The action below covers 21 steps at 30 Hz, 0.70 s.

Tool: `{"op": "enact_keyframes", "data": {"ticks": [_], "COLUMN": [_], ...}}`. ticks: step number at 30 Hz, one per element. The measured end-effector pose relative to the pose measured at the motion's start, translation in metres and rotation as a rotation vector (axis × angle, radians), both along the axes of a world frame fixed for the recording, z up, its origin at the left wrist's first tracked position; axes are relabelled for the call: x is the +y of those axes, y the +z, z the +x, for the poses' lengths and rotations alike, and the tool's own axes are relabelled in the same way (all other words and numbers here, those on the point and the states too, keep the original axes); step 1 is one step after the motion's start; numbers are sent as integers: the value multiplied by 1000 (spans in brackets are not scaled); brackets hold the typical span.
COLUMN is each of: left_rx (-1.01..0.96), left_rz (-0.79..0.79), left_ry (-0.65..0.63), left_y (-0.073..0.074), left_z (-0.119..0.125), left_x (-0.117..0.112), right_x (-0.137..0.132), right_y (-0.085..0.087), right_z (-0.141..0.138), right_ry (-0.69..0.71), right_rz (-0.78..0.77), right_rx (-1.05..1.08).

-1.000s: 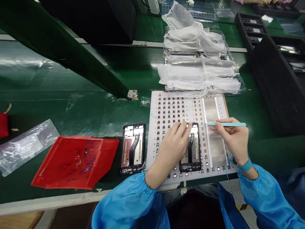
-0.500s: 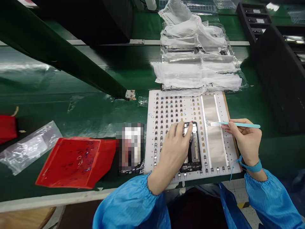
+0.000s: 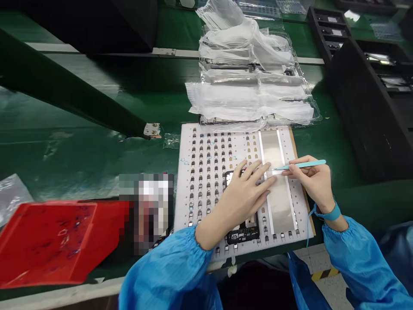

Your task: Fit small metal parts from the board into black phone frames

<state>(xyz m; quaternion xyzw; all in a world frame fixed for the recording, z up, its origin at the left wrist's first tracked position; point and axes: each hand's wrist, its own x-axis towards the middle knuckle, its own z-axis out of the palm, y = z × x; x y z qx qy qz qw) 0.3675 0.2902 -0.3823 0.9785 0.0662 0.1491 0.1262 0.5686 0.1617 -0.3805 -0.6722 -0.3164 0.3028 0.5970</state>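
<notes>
My left hand [image 3: 240,196] is spread out flat over an opened phone [image 3: 243,234] and hides most of its middle. Its fingertips reach onto the left edge of a silvery strip with white borders [image 3: 280,209]. In my right hand [image 3: 314,181] is a pair of teal tweezers [image 3: 308,164], pinched between thumb and fingers. At their tips, over the strip, lies a small white piece [image 3: 277,172]; whether they grip it I cannot tell. Phone and strip lie on a white board [image 3: 300,206] set with rows of small dark metal parts.
Trays draped in white wrapping [image 3: 226,101] stand behind the board. Black boxes [image 3: 358,112] are at the right. A red bin [image 3: 106,232] and a partly blurred dark device [image 3: 167,202] lie left. A green post [image 3: 80,99] slants in from the left.
My left hand has shifted right across the phone, its fingers now spreading to the strip. My right hand with the tweezers has come closer to it. The camera view has swung right.
</notes>
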Motion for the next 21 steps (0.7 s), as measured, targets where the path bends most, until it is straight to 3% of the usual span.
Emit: {"op": "enact_keyframes", "data": {"ticks": [5,15,21], "left_rx": [28,29,31], "left_rz": [-42,-89,-89], "left_ry": [5,19,15], "left_y": [-7,-7,-8], "left_z": [0,-2,-1], "left_x": [5,4,5], "right_x": [0,-1,1], "right_y": [-6,-3,-5], "right_z": [-2,-3,-4], "right_ry": [20,55,8], "right_rz": [7,-24,3], "right_rx": [11,-31,-26]}}
